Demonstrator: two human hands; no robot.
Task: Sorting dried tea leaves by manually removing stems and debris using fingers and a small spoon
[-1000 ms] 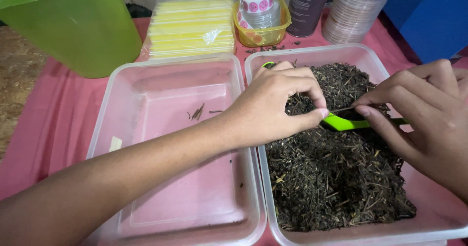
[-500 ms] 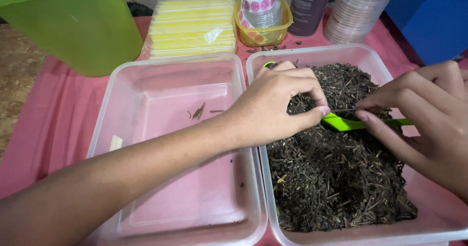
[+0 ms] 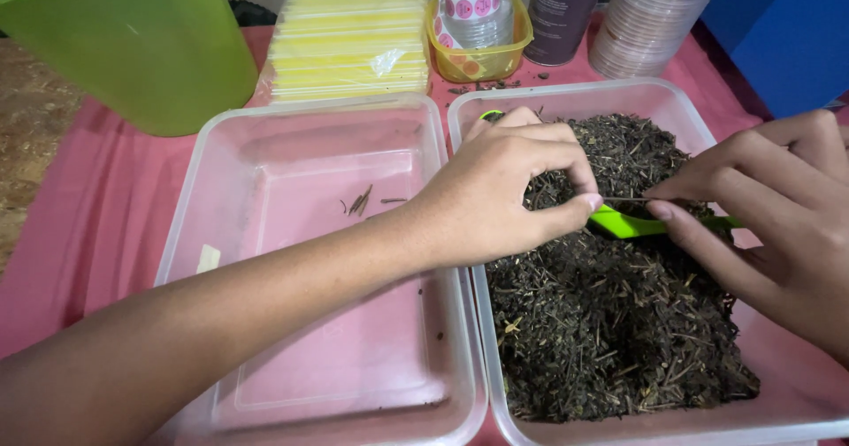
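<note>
Left hand [image 3: 495, 194] and right hand [image 3: 769, 207] pinch one thin stem [image 3: 623, 199] over the leaf tray [image 3: 575, 97]. It looks brittle; pulling could snap it.

A pink-covered table [image 3: 80, 260] stood against a cluttered back edge.
The cloth [image 3: 53, 234] lay creased along the left side, and beside it a rough brown chipboard surface [image 3: 31, 128] showed. Behind stood a big lime-green plastic bin [image 3: 133, 48], a bag of yellow sheets [image 3: 349, 53], a small yellow tub [image 3: 482, 61] with a sticker roll, a dark canister [image 3: 562, 13] and a stack of clear lids [image 3: 650, 22]. A blue panel [image 3: 787, 39] filled the right corner. Light fell soft and even.
</note>
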